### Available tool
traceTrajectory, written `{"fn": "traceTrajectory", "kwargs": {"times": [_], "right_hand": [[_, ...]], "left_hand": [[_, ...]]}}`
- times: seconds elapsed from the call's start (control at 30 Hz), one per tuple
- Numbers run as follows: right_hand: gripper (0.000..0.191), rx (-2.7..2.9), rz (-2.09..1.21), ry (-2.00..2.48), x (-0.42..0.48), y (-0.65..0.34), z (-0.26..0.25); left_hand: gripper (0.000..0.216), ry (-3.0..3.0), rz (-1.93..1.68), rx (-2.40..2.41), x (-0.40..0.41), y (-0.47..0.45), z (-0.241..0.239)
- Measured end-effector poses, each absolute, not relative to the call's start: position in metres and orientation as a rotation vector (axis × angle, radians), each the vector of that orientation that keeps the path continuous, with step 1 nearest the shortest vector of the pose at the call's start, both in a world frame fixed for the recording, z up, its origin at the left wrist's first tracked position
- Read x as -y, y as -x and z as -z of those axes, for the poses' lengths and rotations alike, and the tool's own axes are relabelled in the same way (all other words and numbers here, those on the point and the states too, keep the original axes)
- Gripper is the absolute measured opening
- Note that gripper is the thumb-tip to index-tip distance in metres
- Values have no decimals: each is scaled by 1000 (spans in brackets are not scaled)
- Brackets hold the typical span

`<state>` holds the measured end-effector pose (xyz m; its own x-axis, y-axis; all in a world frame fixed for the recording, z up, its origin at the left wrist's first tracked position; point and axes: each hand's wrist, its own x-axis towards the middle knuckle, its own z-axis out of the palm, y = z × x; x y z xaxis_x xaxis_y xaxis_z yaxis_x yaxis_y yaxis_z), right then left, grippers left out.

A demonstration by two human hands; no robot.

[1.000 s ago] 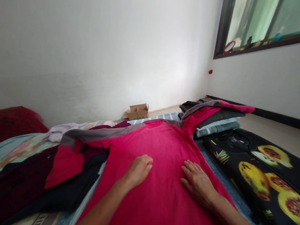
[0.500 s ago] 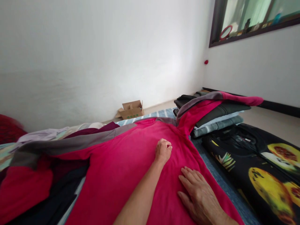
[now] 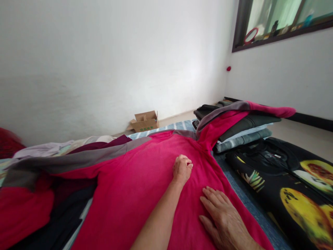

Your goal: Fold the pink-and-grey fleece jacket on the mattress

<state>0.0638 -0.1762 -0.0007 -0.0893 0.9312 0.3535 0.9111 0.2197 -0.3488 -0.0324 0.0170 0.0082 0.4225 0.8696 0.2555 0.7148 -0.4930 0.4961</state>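
While one pink shirt [image 3: 135, 194] lies spread in the near middle, its two sleeves [image 3: 88, 158] reach left and right, the right one over one stack [image 3: 243, 141]. The left hand [image 3: 182, 169] curls its fingers in; whether they pinch the shirt, I cannot tell. The right hand [image 3: 221, 215] lies flat, four fingers together, thumb apart. Right: one black top [image 3: 270, 178]; far: one box [image 3: 145, 125].

The left forearm [image 3: 158, 215] reaches forward and angles inward, bare, ending in a left hand [image 3: 182, 169] with loosely curled fingers. The right hand [image 3: 221, 213] lies palm down, nearer the body, its fingers extended and thumb apart.
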Motion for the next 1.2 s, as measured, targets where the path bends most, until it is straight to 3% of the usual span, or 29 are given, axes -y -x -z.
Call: {"fn": "traceTrajectory", "kwargs": {"times": [0.43, 1.2], "right_hand": [[39, 2029, -58, 1709, 176, -64, -1], [39, 2059, -73, 1731, 176, -64, -9]], "left_hand": [[23, -2608, -579, -1414, -6, 22, -15], [16, -2337, -890, -1259, -29, 34, 3]]}}
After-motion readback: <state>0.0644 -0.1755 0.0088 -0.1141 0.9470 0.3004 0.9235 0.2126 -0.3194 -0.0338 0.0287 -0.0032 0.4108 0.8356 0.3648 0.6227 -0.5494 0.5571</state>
